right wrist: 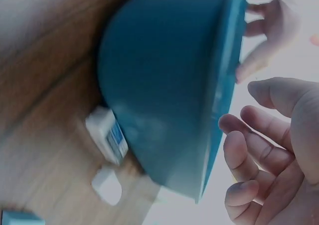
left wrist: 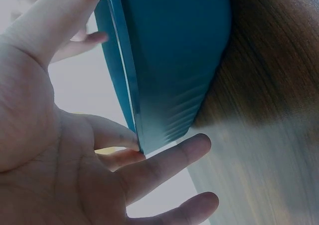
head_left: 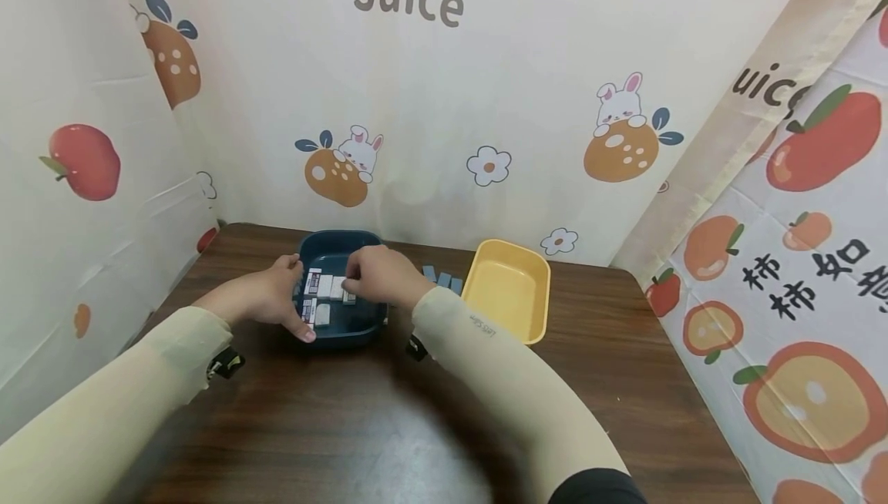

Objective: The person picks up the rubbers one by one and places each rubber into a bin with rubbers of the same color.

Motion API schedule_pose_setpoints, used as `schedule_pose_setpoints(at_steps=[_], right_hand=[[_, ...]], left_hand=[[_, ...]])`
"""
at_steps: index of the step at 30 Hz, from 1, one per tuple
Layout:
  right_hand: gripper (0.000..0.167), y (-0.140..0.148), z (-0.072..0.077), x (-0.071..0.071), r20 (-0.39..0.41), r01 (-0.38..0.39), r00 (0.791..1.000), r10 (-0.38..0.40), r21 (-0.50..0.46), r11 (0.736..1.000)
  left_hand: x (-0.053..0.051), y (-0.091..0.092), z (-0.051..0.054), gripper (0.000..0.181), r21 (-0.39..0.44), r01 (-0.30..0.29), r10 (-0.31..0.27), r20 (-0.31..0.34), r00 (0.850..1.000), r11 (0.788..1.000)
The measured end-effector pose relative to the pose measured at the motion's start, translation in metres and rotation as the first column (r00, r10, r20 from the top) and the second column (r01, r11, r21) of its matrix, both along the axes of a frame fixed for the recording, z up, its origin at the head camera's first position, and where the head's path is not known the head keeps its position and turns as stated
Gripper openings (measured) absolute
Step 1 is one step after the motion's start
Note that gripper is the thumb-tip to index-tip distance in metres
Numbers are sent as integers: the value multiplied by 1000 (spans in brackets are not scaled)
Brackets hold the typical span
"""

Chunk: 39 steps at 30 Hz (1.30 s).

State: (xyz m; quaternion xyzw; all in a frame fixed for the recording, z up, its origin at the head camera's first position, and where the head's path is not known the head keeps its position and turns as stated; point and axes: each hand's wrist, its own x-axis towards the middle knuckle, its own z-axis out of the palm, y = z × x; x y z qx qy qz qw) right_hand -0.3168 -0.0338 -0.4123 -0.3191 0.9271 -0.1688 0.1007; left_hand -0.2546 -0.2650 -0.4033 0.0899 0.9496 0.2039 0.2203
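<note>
A dark blue tray stands on the table and contains several small white blocks with printed paper bands, which look like erasers. My left hand rests on the tray's left rim, thumb toward the front corner and fingers spread. Over the tray's right side, my right hand reaches down with bent fingers close to the white blocks. In the right wrist view its fingers are loosely curled, with nothing visible between them. Beside the tray lie a white block with a blue label and a plain white piece.
A yellow tray stands to the right. Several blue-grey blocks lie between the two trays. Behind the wooden table hangs a printed curtain, which also covers both sides.
</note>
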Motion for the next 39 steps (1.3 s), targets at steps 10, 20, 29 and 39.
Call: schedule_pose_setpoints(at_steps=[10, 20, 29, 39], right_hand=[[22, 45, 0, -16, 40, 165, 986, -162, -77, 983], [28, 63, -18, -22, 133, 137, 981, -141, 39, 990], [16, 64, -37, -21, 219, -61, 975, 45, 66, 996], [26, 59, -51, -18, 115, -9, 993, -3, 109, 994]], left_hand=[[-1, 0, -1, 151, -14, -7, 7, -2, 1000, 1000], [1, -1, -1, 152, -16, -2, 2, -6, 1000, 1000], [3, -1, 1, 155, -19, 2, -2, -11, 1000, 1000], [4, -1, 2, 155, -23, -3, 3, -5, 1000, 1000]])
